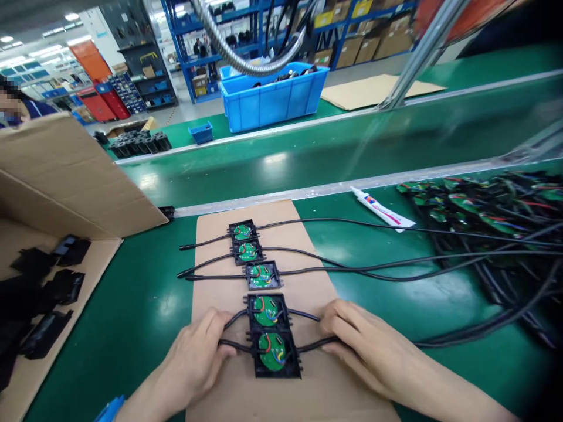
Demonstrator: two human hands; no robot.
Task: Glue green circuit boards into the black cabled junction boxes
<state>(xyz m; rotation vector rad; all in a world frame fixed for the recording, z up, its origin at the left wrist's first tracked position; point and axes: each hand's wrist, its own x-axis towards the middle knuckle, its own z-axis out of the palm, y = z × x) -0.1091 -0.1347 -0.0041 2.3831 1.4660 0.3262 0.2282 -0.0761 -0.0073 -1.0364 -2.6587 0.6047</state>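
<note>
Two black plastic housings with round green circuit boards lie end to end on a cardboard sheet (220,387): the nearer housing (273,354) and the farther housing (267,312). Black cables leave both sides of each. My left hand (196,351) is closed on the short cables at their left. At their right, my right hand (358,337) is closed on the long cables, which run off rightward. Just beyond, several similar housings (263,275) lie in a column, cables stretched to both sides. Red, blue and yellow wires show on the boards.
A heap of wired boards (497,217) covers the right side. A white tube (382,211) lies beyond the cables. At left stands an open cardboard box (74,170) holding black housings (65,287). Across the green conveyor (246,170) is a blue bin (275,99). A person (26,108) is partly visible.
</note>
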